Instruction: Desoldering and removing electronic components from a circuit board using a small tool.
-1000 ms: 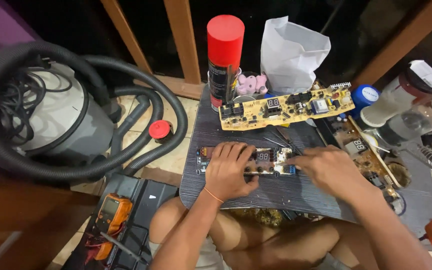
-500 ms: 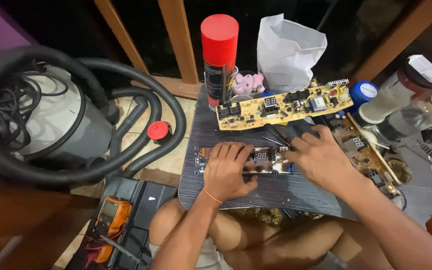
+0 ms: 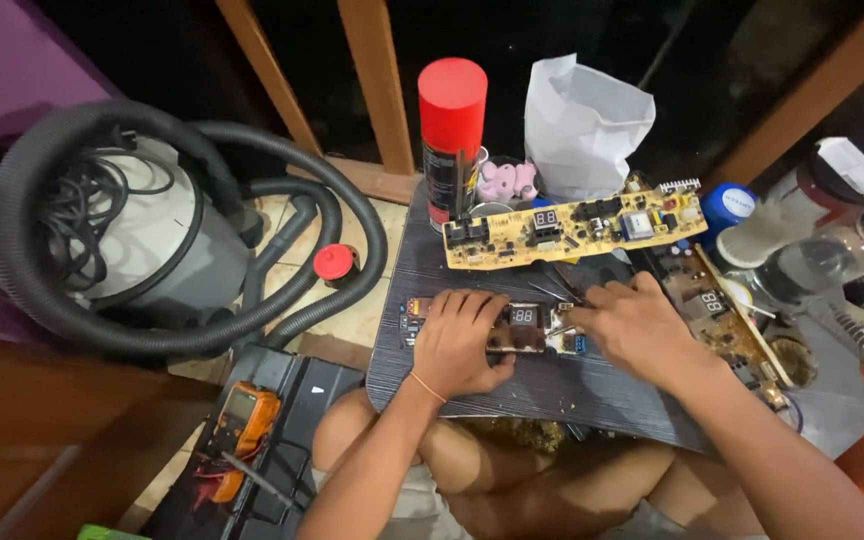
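A small circuit board (image 3: 527, 328) with a digit display lies on the dark desk (image 3: 592, 385), and everything else sits around it. The left hand (image 3: 460, 343) lies flat on the board's left end, fingers spread and pressing down. The right hand (image 3: 632, 325) rests at the board's right end, fingers curled toward its edge; whether they pinch anything cannot be told. Just beyond the small board lies a long yellow circuit board (image 3: 572, 228). Further back stand a red-capped spray can (image 3: 451, 140) and a white bag (image 3: 582, 125). To the board's right lies another board (image 3: 727, 320). Well to its left sits a grey vacuum cleaner (image 3: 152, 240) with a coiled hose, and an orange multimeter (image 3: 237, 420) lies lower left.
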